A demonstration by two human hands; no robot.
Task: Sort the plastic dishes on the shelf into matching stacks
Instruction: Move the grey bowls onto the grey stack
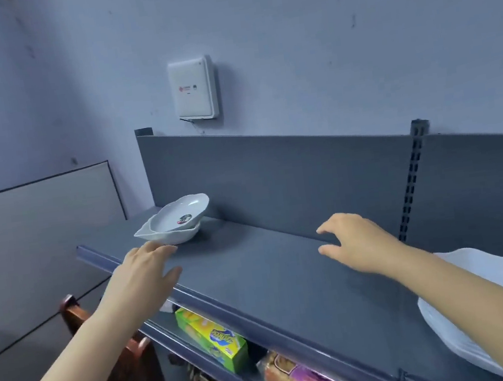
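Observation:
Two white scalloped plastic bowls sit nested at the far left end of the dark grey shelf; the upper one is tilted and has a sticker inside. My left hand hovers open just in front of them, fingertips close to the lower bowl's rim, holding nothing. My right hand is open over the middle of the shelf, fingers spread, empty. A stack of larger white plastic plates lies at the shelf's right end, partly hidden behind my right forearm.
A grey back panel runs behind the shelf, with a slotted upright at right. A white wall box hangs above. On the lower shelf lie a green-yellow box and packaged snacks. A wooden chair stands at left.

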